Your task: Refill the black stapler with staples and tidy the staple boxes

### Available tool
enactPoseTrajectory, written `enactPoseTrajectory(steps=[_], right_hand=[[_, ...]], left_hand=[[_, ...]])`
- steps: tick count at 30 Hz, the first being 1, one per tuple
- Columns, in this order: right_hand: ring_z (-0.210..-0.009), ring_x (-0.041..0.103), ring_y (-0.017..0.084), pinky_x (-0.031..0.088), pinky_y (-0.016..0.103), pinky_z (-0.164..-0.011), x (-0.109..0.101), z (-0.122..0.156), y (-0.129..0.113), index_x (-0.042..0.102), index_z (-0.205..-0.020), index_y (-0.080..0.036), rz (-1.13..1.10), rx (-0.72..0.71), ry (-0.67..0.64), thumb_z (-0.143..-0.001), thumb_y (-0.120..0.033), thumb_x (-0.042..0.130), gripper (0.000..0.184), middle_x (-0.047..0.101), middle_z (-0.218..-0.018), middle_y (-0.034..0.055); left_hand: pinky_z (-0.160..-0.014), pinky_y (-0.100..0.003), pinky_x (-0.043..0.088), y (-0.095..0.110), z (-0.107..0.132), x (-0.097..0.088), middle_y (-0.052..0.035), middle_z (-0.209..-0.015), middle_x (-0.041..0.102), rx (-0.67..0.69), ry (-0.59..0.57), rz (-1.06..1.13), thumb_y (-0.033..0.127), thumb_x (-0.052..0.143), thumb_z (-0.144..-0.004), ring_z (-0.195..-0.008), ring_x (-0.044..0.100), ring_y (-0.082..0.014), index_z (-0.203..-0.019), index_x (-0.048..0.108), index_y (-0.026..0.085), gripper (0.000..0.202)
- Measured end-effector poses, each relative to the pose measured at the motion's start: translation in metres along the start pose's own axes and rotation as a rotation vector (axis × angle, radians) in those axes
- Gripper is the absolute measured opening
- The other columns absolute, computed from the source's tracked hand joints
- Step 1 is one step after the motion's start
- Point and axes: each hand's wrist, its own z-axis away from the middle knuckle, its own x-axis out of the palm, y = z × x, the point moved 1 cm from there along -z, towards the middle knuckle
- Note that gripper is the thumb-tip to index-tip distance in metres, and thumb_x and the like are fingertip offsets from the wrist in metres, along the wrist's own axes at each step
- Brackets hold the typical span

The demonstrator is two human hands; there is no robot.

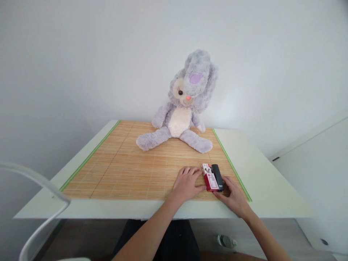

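A small red and white cardboard box (211, 182) lies on the bamboo mat (130, 163), right of the middle and close to its near edge. Against the box's right side lies a black stapler (217, 175), lengthwise beside it. My left hand (187, 184) rests on the mat with fingers apart, its fingertips and thumb at the box's left edge. On the other side, my right hand (235, 197) has its fingers along the stapler's right side and its thumb at the near end of the pair. Neither hand is wrapped round anything.
A grey-purple plush rabbit (181, 121) sits at the back of the white table (261, 181), against the wall. A white curved tube (40, 181) rises at the lower left. Below the table a transparent object (226, 241) lies on the floor.
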Motion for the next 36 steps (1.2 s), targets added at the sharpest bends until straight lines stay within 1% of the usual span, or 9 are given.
enactPoseTrajectory(steps=[10,14,17,20,23,26,30,33,36], right_hand=[[-0.124,0.059,0.029,0.048,0.042,-0.108,-0.002,0.001,-0.005,0.057,-0.138,-0.024,0.031,-0.026,-0.005,-0.085,-0.054,0.07,0.062,0.061,-0.136,0.011],[-0.121,0.06,0.028,0.049,0.042,-0.105,-0.001,0.0,-0.005,0.058,-0.137,-0.023,0.045,-0.044,0.003,-0.086,-0.054,0.068,0.06,0.062,-0.133,0.011],[-0.112,0.063,0.027,0.052,0.043,-0.099,-0.003,0.003,-0.009,0.053,-0.142,-0.021,0.059,-0.055,0.049,-0.085,-0.055,0.07,0.068,0.062,-0.129,0.0115],[-0.092,0.063,0.024,0.054,0.042,-0.087,-0.007,0.01,-0.027,0.041,-0.153,-0.02,0.067,-0.034,0.137,-0.085,-0.055,0.072,0.082,0.064,-0.122,0.0107],[-0.083,0.058,0.022,0.053,0.042,-0.082,-0.007,0.017,-0.068,0.043,-0.151,-0.023,0.048,-0.018,0.273,-0.089,-0.051,0.069,0.073,0.064,-0.113,0.0089],[-0.094,0.06,0.024,0.052,0.042,-0.088,0.01,0.011,-0.119,0.054,-0.141,-0.025,-0.067,-0.035,0.337,-0.099,-0.041,0.058,0.045,0.064,-0.111,0.0089],[-0.101,0.06,0.025,0.051,0.043,-0.094,0.052,-0.02,-0.167,0.057,-0.136,-0.024,-0.119,-0.105,0.258,-0.101,-0.034,0.051,0.036,0.065,-0.111,0.0092],[-0.12,0.056,0.028,0.046,0.048,-0.106,0.085,-0.044,-0.176,0.054,-0.142,-0.023,-0.052,-0.163,0.146,-0.1,-0.036,0.051,0.044,0.063,-0.128,0.0119],[-0.144,0.039,0.03,0.032,0.05,-0.12,0.109,-0.059,-0.169,0.042,-0.155,-0.021,0.116,-0.108,0.091,-0.101,-0.045,0.048,0.06,0.05,-0.152,0.0137]], left_hand=[[-0.114,-0.046,0.035,0.002,0.0,0.0,-0.0016,-0.141,0.059,-0.022,0.021,0.029,0.061,0.069,-0.088,-0.126,0.05,-0.0271,-0.138,0.057,0.035,0.058],[-0.115,-0.046,0.036,0.004,-0.003,0.001,-0.0017,-0.141,0.06,-0.021,0.018,0.047,0.059,0.07,-0.087,-0.127,0.05,-0.0273,-0.138,0.057,0.035,0.058],[-0.116,-0.046,0.037,0.003,0.0,-0.001,-0.0024,-0.142,0.059,-0.033,0.013,0.071,0.055,0.073,-0.086,-0.129,0.05,-0.0272,-0.141,0.054,0.033,0.062],[-0.118,-0.046,0.036,-0.013,0.016,-0.013,-0.0044,-0.147,0.056,-0.069,0.026,0.092,0.05,0.076,-0.085,-0.133,0.049,-0.0276,-0.148,0.047,0.032,0.072],[-0.123,-0.05,0.03,-0.048,0.041,-0.034,-0.0052,-0.151,0.053,-0.156,0.1,0.032,0.047,0.073,-0.087,-0.138,0.047,-0.0284,-0.15,0.045,0.032,0.071],[-0.124,-0.05,0.028,-0.087,0.062,-0.055,-0.0085,-0.15,0.053,-0.272,0.158,-0.095,0.05,0.069,-0.09,-0.139,0.046,-0.0289,-0.147,0.048,0.027,0.066],[-0.126,-0.048,0.025,-0.115,0.071,-0.066,-0.0109,-0.156,0.048,-0.291,0.153,-0.237,0.058,0.06,-0.094,-0.147,0.039,-0.0282,-0.15,0.045,0.022,0.068],[-0.128,-0.053,0.017,-0.117,0.073,-0.063,-0.0101,-0.162,0.041,-0.336,0.162,-0.321,0.062,0.053,-0.095,-0.152,0.031,-0.0303,-0.154,0.04,0.024,0.071],[-0.127,-0.059,0.011,-0.114,0.073,-0.061,-0.0089,-0.166,0.035,-0.433,0.165,-0.386,0.068,0.052,-0.093,-0.156,0.02,-0.0355,-0.157,0.036,0.027,0.078]])
